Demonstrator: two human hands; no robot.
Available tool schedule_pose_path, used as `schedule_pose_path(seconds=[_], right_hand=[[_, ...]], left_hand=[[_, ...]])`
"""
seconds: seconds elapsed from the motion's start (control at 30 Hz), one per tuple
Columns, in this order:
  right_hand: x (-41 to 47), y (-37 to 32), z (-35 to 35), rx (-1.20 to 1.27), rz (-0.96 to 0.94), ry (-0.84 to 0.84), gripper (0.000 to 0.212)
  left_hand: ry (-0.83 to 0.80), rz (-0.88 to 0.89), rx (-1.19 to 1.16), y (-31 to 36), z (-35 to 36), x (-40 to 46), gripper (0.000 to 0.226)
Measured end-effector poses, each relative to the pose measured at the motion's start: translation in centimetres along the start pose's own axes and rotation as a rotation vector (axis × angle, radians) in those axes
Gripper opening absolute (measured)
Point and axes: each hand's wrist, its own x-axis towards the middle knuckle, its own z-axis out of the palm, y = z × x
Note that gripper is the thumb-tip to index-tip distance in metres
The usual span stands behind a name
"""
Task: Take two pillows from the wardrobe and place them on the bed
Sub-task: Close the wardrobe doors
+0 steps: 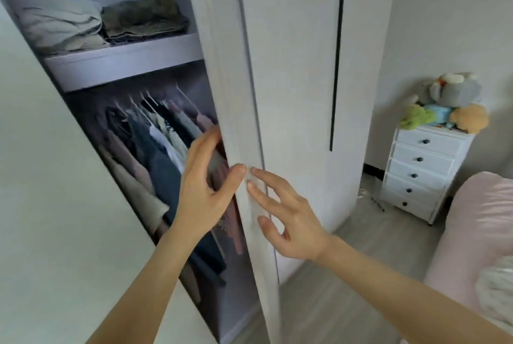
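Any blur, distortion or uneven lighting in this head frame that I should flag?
Head view: wide-angle bending curves the wardrobe door and shelf; the hanging clothes sit in dim shadow and look soft; the left hand and right hand are slightly smeared; bright patches wash out the pink bed.

Head view looks down and forward, close on the wardrobe (249, 66), bed (472, 218) at right.
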Motion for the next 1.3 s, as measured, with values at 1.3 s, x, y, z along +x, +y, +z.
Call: schedule_pose_path(seconds=[1.3], right_hand=[[14.5, 7.0, 22.7, -0.595, -0.27, -0.353, 0.11]], left_hand=[[0.364, -0.451, 1.374, -19.2, -11.7, 0.3, 0.069]])
